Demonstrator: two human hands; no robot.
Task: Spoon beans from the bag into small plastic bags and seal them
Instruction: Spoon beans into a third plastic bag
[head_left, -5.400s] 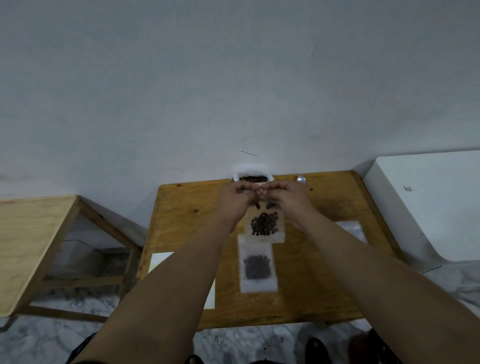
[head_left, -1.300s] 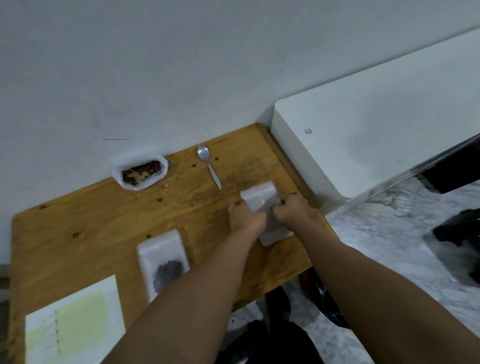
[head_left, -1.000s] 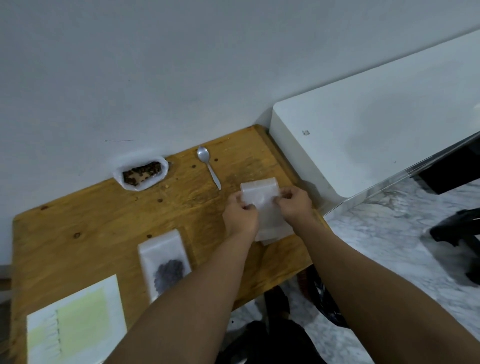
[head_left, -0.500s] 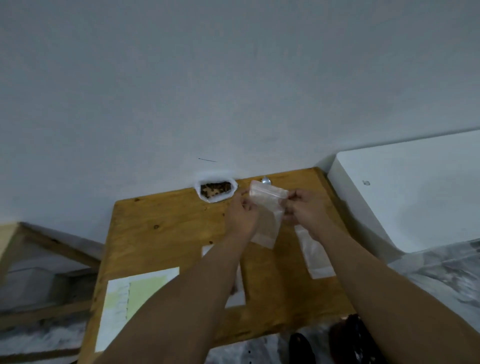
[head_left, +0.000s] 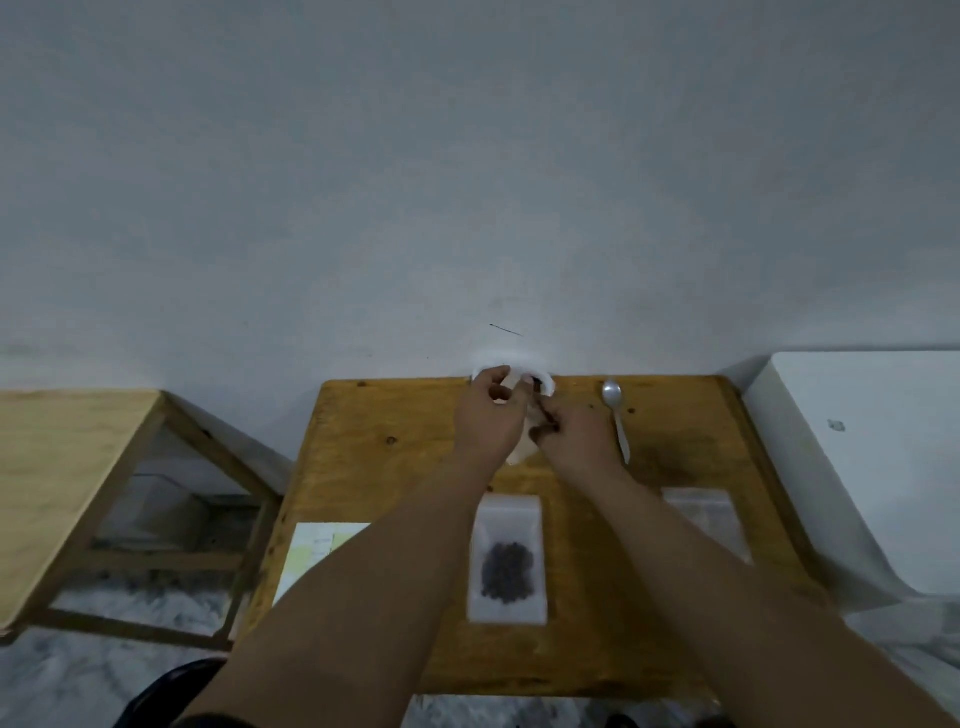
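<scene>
Both hands hold an empty small plastic bag (head_left: 521, 452) up over the back of the wooden table (head_left: 374, 467). My left hand (head_left: 491, 415) pinches its top edge on the left and my right hand (head_left: 576, 431) pinches it on the right. Behind them, against the wall, sits the white bag of beans (head_left: 545, 382), mostly hidden by the hands. A metal spoon (head_left: 617, 415) lies on the table right of my right hand. A filled small bag (head_left: 508, 558) with dark beans lies flat at the table's middle. A pile of empty small bags (head_left: 709, 519) lies at the right.
A yellow and white paper sheet (head_left: 317, 551) lies at the table's front left. A second wooden table (head_left: 57, 467) stands to the left, a white appliance (head_left: 857, 457) to the right. A grey wall rises right behind the table.
The hands took an empty small bag from the pile at the right and carried it up and left to the bean bag. The camera view swung back to the table's centre.
</scene>
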